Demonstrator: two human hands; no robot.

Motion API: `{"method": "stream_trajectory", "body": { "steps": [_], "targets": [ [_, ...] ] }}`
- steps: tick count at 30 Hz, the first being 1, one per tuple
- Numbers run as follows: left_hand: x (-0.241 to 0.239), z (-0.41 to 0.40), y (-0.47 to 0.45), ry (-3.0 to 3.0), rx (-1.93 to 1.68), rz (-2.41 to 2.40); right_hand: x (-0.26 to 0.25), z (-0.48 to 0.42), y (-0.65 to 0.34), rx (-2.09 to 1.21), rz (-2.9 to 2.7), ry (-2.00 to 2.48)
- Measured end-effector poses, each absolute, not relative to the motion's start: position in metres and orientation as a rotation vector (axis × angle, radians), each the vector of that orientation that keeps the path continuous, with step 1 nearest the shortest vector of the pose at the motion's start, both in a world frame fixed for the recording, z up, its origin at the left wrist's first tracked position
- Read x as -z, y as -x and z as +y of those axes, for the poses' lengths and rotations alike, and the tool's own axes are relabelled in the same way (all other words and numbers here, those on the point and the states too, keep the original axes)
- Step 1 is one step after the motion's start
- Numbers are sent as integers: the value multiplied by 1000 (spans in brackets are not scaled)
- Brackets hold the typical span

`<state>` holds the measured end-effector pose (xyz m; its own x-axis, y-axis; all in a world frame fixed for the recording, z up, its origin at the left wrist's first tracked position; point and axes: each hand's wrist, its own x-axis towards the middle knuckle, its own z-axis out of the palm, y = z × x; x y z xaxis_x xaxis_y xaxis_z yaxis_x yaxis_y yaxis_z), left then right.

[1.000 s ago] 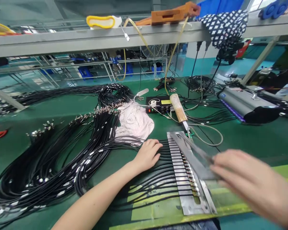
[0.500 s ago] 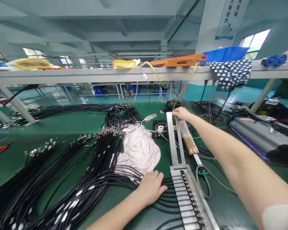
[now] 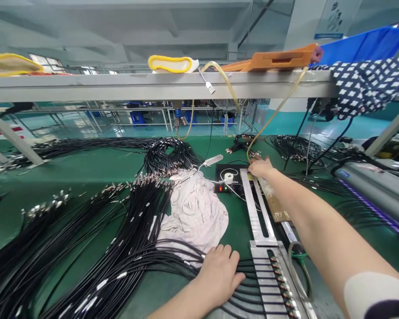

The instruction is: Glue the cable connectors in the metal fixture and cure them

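My left hand (image 3: pixel 219 275) lies palm down over black cables (image 3: pixel 248 290), its fingers stretched forward and the thumb apart. Those cables run side by side into the slotted metal fixture (image 3: pixel 269 279), with small metal connectors (image 3: pixel 281 281) standing in a row along it. My right hand (image 3: pixel 261 168) is at the far end of the fixture's long slotted arm (image 3: pixel 251 204), covering its right corner. Its fingers look spread, and what lies beneath them is partly hidden. Behind the arm's end is a black box (image 3: pixel 221 175) with a lit red switch.
A crumpled pale cloth (image 3: pixel 194 212) lies left of the fixture. Large bundles of black cables (image 3: pixel 133 230) cover the left side. A brown and silver tool (image 3: pixel 279 210) lies beside the fixture. A grey machine (image 3: pixel 379 190) glows purple at right. An overhead rail (image 3: pixel 103 88) crosses the view.
The far end of the fixture has come down to just in front of the black box. My right hand has moved with it, its fingers now more spread. My left hand stays on the cables.
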<state>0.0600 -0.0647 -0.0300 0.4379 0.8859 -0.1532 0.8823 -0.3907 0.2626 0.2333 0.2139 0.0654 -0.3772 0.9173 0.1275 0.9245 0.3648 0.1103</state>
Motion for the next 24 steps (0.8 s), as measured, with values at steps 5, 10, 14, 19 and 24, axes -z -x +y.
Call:
{"method": "stream_trajectory", "body": {
  "steps": [5,10,14,19,24],
  "targets": [
    [14,-62,-59,-2325,100,1426,-90,159,-237,200,-2563,1514],
    [5,-39,-63,-2098,204,1303,-88,-7,-273,-171,-2792,1142],
    [12,-24,-67,-1884,314,1207,-34,-147,-302,-395,-2816,712],
    [10,-25,-66,-1734,235,1226,43,-199,-318,-166,-2548,1122],
    [-16,-25,-64,-1708,148,1218,56,-193,-316,-199,-2491,1256]
  ]
}}
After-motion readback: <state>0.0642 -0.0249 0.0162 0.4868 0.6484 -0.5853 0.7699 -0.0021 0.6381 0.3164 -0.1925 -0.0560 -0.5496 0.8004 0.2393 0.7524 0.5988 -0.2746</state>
